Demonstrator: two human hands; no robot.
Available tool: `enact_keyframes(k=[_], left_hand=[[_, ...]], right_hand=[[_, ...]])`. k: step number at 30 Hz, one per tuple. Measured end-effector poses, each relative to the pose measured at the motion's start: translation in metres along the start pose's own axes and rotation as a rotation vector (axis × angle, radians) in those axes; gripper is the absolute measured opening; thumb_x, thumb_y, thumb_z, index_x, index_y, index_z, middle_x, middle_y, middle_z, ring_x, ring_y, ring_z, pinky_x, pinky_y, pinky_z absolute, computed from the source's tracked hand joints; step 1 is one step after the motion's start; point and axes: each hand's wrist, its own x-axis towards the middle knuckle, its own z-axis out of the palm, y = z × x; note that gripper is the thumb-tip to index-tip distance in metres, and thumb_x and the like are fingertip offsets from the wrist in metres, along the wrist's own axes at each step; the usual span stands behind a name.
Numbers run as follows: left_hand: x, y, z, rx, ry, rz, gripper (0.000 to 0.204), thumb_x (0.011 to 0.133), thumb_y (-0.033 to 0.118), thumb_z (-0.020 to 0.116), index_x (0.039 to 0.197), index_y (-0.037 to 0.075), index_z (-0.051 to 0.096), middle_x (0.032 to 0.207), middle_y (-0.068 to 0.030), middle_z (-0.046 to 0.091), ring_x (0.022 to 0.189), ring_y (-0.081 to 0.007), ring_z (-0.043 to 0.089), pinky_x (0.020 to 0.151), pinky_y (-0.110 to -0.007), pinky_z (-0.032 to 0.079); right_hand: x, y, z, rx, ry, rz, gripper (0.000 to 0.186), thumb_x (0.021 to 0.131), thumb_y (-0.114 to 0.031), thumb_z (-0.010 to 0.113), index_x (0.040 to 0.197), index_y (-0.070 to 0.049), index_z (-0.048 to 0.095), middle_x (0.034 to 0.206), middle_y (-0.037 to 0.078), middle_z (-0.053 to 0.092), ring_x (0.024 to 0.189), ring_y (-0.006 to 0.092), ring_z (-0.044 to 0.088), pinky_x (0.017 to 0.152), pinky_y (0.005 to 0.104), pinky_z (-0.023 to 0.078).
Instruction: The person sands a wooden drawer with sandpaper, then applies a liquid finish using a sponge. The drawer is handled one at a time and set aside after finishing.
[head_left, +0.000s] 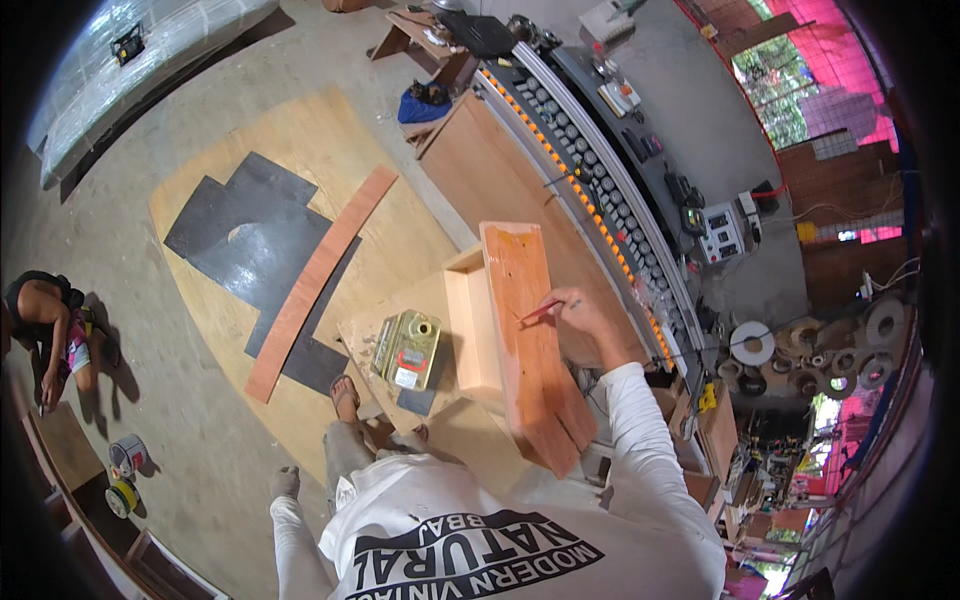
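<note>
In my right hand (578,310) is a slim red-handled tool (541,311), closed between the fingers; its tip meets the top of a reddish-brown wooden panel (517,290). Whether it is a brush or a pencil is too small to tell. The panel lies along the edge of a pale wooden box frame (476,335) and has an orange, wet-looking patch near its far end. My left hand (285,482) hangs low at my side, away from the work, its fingers not clearly visible. Left of the box stands a yellowish metal can (408,348) with a red handle.
A curved wooden strip (320,285) lies over dark sheets (245,235) on plywood (300,125). An edge-banding-like machine with rollers (600,190) runs along the right. At far left a person (55,335) crouches near a tin (127,454). A wrapped stack (150,70) stands upper left.
</note>
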Motion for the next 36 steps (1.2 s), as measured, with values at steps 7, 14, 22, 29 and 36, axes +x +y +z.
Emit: enact_keyframes(k=[7,14,22,29,36], left_hand=[[0.018,0.017,-0.013,0.165,-0.052,0.064,0.046,0.094,0.044,0.064,0.113,0.005,0.078,0.110,-0.0242,0.075,0.110,-0.0397,0.071,0.097,-0.048,0.054],[-0.005,0.070,-0.038,0.249,0.102,0.242,0.045,0.095,0.040,0.063,0.111,0.001,0.077,0.094,-0.0203,0.077,0.091,-0.0339,0.074,0.084,-0.044,0.056],[-0.069,0.157,-0.040,0.123,0.038,0.315,0.045,0.096,0.036,0.060,0.121,0.002,0.073,0.112,-0.0245,0.074,0.108,-0.0399,0.072,0.095,-0.046,0.055],[-0.224,0.337,-0.007,-0.168,-0.460,0.754,0.041,0.102,0.034,0.059,0.124,0.000,0.069,0.109,-0.0221,0.074,0.103,-0.0364,0.072,0.091,-0.044,0.055],[-0.338,0.449,0.074,-0.070,-0.203,1.397,0.061,0.096,0.038,0.068,0.140,-0.002,0.055,0.124,-0.0257,0.063,0.112,-0.0439,0.064,0.097,-0.048,0.052]], right_hand=[[-0.029,0.003,0.024,-0.263,0.095,-0.046,0.019,0.087,0.003,0.063,0.099,-0.001,0.077,0.085,0.016,0.075,0.080,0.0307,0.072,0.073,0.0391,0.056],[-0.052,0.039,0.104,-0.392,0.547,-0.392,0.027,0.083,0.000,0.062,0.106,-0.006,0.076,0.102,0.022,0.073,0.101,0.0391,0.068,0.086,0.0488,0.054],[-0.072,0.020,0.057,-0.341,0.404,-0.243,0.009,0.084,-0.001,0.067,0.093,0.001,0.070,0.089,0.024,0.067,0.090,0.0435,0.066,0.078,0.0494,0.052],[-0.054,-0.053,0.028,-0.389,0.213,-0.109,0.015,0.084,-0.007,0.072,0.099,-0.003,0.075,0.092,0.020,0.070,0.091,0.0403,0.068,0.078,0.0480,0.055],[-0.065,-0.088,0.026,-0.564,-0.302,-0.470,0.010,0.083,-0.009,0.074,0.091,-0.005,0.073,0.090,0.018,0.070,0.092,0.0391,0.068,0.081,0.0467,0.054]])
